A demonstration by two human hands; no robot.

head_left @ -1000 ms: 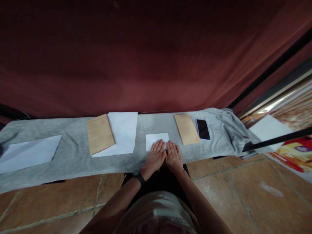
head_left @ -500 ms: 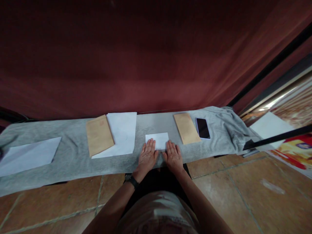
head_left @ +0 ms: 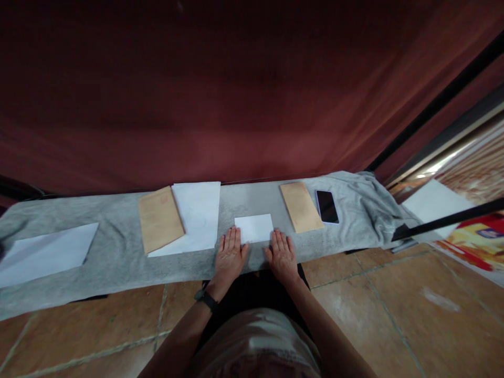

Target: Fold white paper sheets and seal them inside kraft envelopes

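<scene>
Paper rectangle (head_left: 254,228) lying flat between left hand (head_left: 230,254) and right hand (head_left: 282,257).
It rests mid-scene on grey cloth (head_left: 122,231), a brown envelope (head_left: 301,207) to its right, white sheets (head_left: 202,215) to its left. Both hands lie flat, apart from each other, gripping nothing, fingertips beside its left and right edges; whether they touch it, I cannot tell. The cloth looks loose and wrinkled, so a hand pressing sideways could drag it and skew the paper rectangle.
</scene>
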